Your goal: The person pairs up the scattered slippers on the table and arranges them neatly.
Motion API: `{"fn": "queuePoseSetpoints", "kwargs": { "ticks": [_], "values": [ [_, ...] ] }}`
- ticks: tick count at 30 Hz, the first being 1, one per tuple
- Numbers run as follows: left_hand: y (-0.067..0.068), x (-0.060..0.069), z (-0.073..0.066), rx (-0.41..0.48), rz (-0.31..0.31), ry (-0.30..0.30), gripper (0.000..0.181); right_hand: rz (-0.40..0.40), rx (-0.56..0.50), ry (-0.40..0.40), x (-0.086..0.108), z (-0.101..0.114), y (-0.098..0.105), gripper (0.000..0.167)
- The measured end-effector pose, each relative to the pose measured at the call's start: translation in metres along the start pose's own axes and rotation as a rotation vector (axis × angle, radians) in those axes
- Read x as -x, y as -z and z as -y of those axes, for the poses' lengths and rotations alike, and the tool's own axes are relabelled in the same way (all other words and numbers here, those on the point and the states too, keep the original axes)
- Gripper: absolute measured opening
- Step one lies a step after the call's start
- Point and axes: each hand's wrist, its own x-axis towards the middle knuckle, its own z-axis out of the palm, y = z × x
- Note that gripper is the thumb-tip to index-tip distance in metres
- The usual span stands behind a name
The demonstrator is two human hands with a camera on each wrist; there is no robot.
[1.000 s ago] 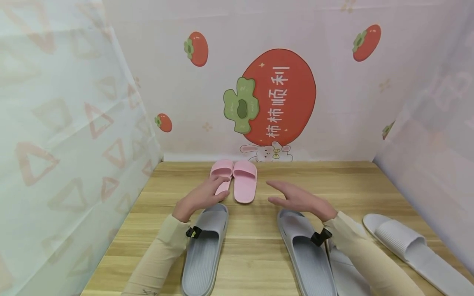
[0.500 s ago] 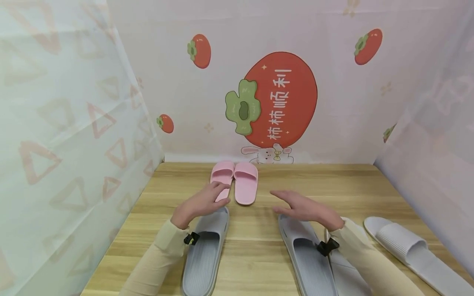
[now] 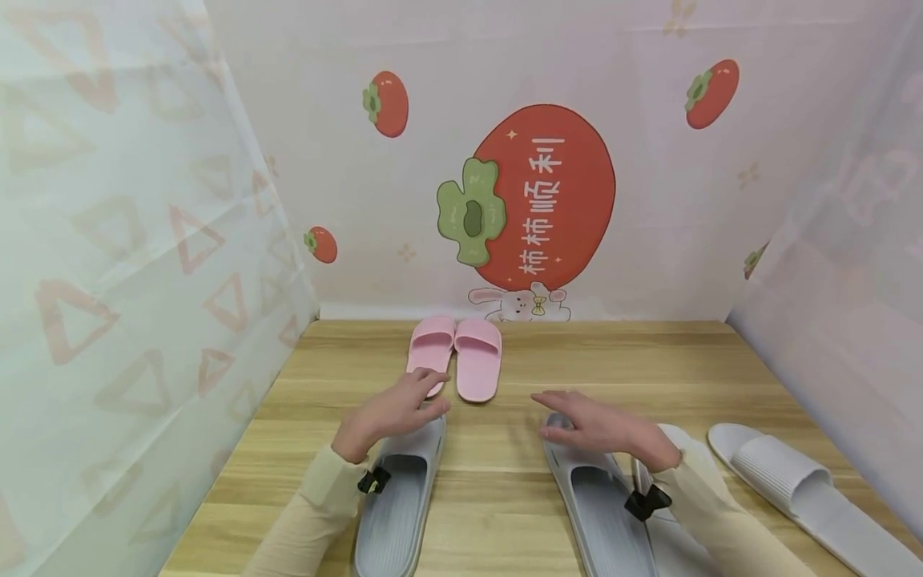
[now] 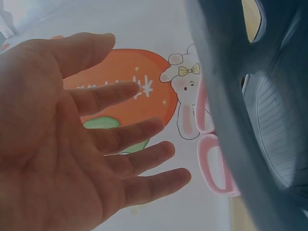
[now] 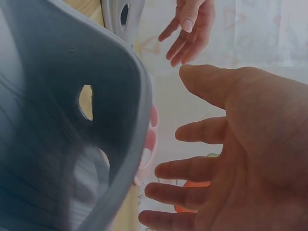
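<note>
My left hand (image 3: 392, 413) hovers over the toe end of the left grey slipper (image 3: 392, 513), holding nothing. Its fingers are spread in the left wrist view, apart from the slipper strap (image 4: 226, 96). Above the toe of the right grey slipper (image 3: 609, 521) is my right hand (image 3: 606, 425), also holding nothing. The right wrist view shows that hand's fingers extended beside the strap (image 5: 115, 62). Two small pink slippers (image 3: 477, 373) stand side by side at the back, the left one partly covered by my left hand in the head view.
A light-coloured slipper (image 3: 793, 473) lies at the right on the wooden surface (image 3: 483, 513). Another pale slipper (image 3: 678, 537) sits close to the right grey one, partly under my right forearm. A printed cloth wall (image 3: 649, 272) rises behind, with more at both sides.
Both hands have shifted a little back toward me, and the right one slightly outward too. The slippers stay in place.
</note>
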Motion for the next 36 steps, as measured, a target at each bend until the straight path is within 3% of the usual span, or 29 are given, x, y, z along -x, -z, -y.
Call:
{"fn": "queuePoseSetpoints", "kwargs": {
  "ticks": [8,17,22,36],
  "values": [
    [-0.003,0.009,0.003,-0.01,0.005,0.057,0.051,0.019,-0.042,-0.042,0.011,0.001,-0.008,0.068],
    [-0.004,0.014,0.006,0.008,0.015,0.047,0.051,0.054,-0.051,-0.061,0.017,-0.003,-0.012,0.071],
    [-0.003,0.016,0.009,0.024,0.061,0.071,0.054,0.068,-0.053,-0.078,0.017,-0.006,-0.016,0.071],
    [-0.003,0.014,0.005,0.025,0.153,0.036,0.06,0.119,-0.013,-0.059,0.019,-0.004,-0.011,0.074]
  ]
}}
